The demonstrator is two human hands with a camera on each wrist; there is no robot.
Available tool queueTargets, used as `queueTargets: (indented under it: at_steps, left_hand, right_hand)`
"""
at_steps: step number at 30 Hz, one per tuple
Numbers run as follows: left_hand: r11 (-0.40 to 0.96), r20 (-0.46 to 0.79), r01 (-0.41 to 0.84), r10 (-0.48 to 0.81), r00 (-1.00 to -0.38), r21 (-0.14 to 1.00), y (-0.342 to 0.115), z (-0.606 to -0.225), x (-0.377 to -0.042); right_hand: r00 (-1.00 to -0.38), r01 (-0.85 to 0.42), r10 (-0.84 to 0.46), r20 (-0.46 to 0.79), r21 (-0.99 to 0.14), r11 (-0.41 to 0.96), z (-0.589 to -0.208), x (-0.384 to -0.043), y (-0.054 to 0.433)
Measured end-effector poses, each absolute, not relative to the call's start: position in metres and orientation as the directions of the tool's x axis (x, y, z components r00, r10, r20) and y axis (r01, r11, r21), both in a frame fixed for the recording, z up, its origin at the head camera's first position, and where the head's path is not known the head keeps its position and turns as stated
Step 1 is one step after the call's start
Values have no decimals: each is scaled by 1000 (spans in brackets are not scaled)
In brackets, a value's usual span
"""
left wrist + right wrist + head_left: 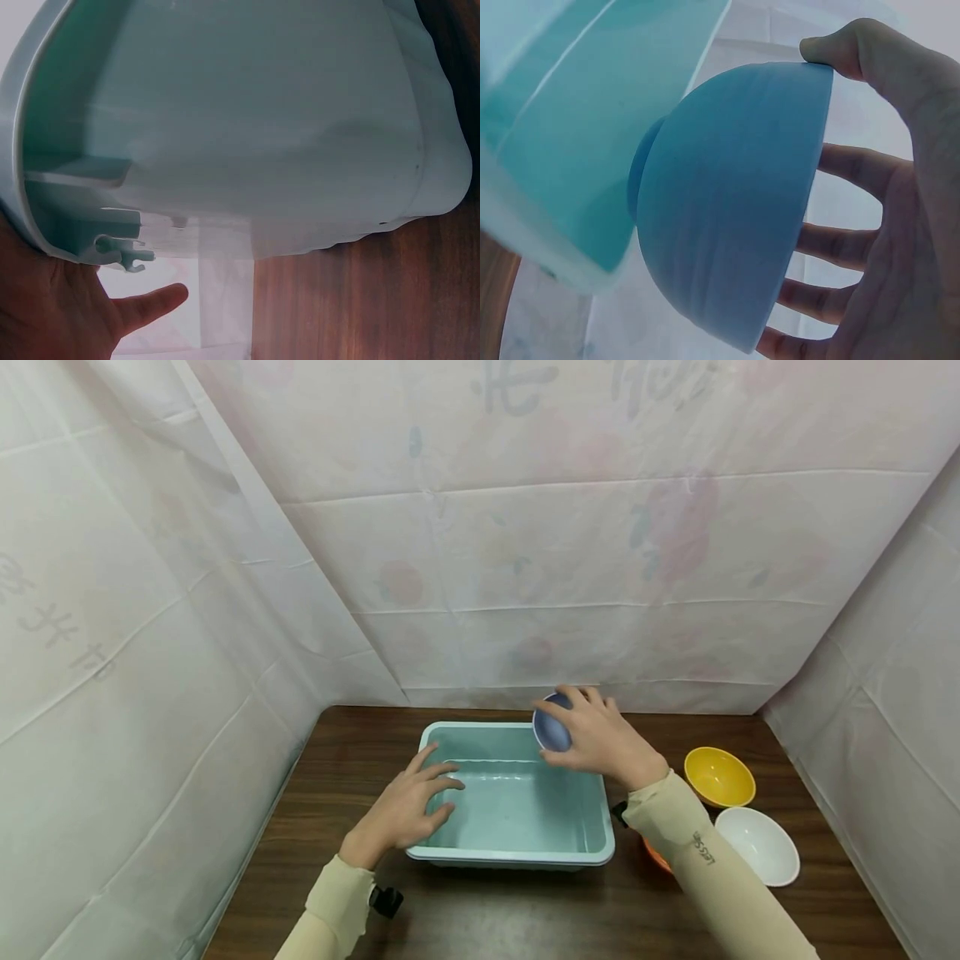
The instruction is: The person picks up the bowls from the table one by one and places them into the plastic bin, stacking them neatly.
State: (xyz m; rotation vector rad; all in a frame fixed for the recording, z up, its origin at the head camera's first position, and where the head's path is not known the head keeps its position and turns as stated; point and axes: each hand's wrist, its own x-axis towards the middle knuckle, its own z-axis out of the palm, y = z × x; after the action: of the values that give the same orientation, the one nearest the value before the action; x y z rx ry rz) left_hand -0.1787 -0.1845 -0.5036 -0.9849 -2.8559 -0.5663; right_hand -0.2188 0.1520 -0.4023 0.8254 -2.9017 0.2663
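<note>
We judge work early: our right hand (602, 739) grips blue bowl (552, 732) by rim, tilted, at tub (517, 857)'s far right corner, not yet set down. Our left hand (402, 810) spreads wide over tub's left rim, holding nothing. Untouched on desk (487, 918), right of tub: yellow bowl (720, 777), white bowl (759, 847), mostly hidden orange thing (657, 856); likely left to do.

From my remote station I log: basin (510, 858), smooth, plastic-looking, glossy within; blue bowl (727, 202), smooth, faintly ribbed, matt outside; yellow bowl (720, 778) and white bowl (759, 847), glossy; bench (487, 914), wood-grained, low sheen; sheeting (540, 552), creased, cloth-like, matt.
</note>
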Motion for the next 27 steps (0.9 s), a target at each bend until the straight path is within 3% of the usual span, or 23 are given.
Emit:
queueTargets:
  at_steps: [27]
  left_hand:
    - [727,194,615,585,-787,305,-187,-506,-181]
  right_hand:
    - [-749,-662,-651,125,-136,737,-436,-215,109]
